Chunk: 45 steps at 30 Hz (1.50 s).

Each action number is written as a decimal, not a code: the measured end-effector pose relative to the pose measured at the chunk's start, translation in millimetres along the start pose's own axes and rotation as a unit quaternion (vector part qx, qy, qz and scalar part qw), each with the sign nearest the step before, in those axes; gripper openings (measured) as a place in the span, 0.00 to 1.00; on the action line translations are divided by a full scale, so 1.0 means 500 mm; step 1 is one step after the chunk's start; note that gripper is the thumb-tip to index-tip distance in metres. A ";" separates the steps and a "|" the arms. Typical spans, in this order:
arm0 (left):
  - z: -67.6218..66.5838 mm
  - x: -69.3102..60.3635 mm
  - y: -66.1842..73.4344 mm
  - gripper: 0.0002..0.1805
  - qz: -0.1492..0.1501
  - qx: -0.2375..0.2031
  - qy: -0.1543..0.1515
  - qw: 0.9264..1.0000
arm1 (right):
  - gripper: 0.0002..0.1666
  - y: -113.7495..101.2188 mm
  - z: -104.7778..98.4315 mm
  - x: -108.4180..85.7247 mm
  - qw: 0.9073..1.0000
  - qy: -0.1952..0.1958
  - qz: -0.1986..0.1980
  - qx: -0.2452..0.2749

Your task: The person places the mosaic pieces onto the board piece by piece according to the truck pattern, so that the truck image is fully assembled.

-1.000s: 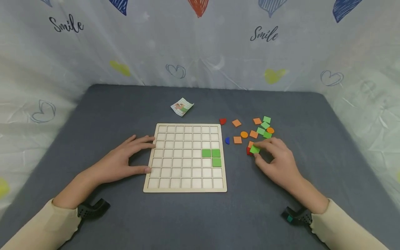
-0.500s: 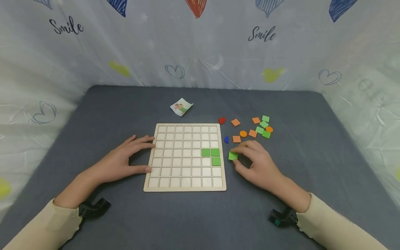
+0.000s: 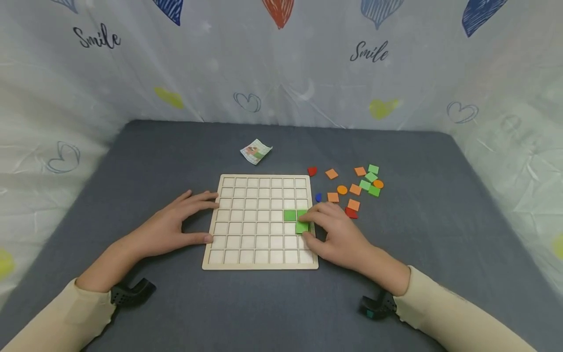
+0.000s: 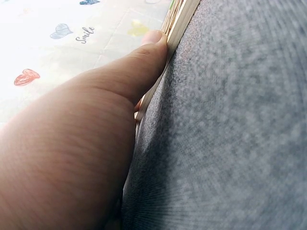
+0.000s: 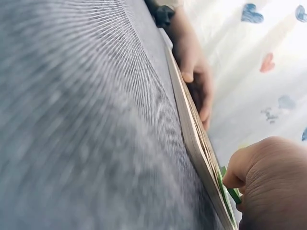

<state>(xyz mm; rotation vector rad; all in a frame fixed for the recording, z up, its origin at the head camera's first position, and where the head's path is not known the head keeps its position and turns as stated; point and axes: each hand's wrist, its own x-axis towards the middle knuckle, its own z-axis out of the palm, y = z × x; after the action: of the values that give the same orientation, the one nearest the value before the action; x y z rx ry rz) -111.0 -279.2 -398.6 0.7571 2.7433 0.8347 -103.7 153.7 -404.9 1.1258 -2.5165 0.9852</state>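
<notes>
A pale wooden grid board (image 3: 250, 230) lies flat in the head view. My left hand (image 3: 169, 229) rests along its left edge, thumb and fingertips touching the rim, fingers spread. Over the board's right side, my right hand (image 3: 340, 238) pinches a green square tile (image 3: 302, 228) between thumb and fingers. A green tile (image 3: 290, 215) sits in a cell just left of the fingertips, and another is partly covered by them. In the right wrist view, the held green tile (image 5: 234, 193) is tilted above the board (image 5: 192, 136), mostly hidden by the right hand (image 5: 273, 179).
Right of the board lie several orange squares (image 3: 355, 189), green squares (image 3: 374, 191), orange discs (image 3: 342, 189), a red heart-like piece (image 3: 312, 171), another red piece (image 3: 351, 213) and a blue piece (image 3: 318, 197). A small printed paper (image 3: 256, 151) lies behind the board.
My right hand has moved left from the loose pieces to the board's right side, carrying the green tile. My left hand has stayed at the left edge.
</notes>
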 end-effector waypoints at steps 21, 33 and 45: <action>-0.002 0.002 -0.004 0.46 0.009 0.000 0.001 1.000 | 0.14 -0.014 0.032 0.036 1.000 0.001 -0.023 0.002; 0.001 0.001 -0.005 0.46 -0.002 -0.001 -0.003 1.000 | 0.14 -0.009 0.034 0.031 0.999 0.009 -0.028 0.014; -0.001 0.001 0.000 0.45 0.006 -0.003 -0.001 1.000 | 0.14 -0.008 0.027 0.023 0.999 0.016 -0.037 0.008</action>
<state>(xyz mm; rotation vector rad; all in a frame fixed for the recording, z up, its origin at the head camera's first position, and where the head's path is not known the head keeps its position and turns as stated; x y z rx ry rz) -111.5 -279.4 -398.4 0.7728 2.7362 0.8422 -107.7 136.1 -407.8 1.1877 -2.4278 0.9970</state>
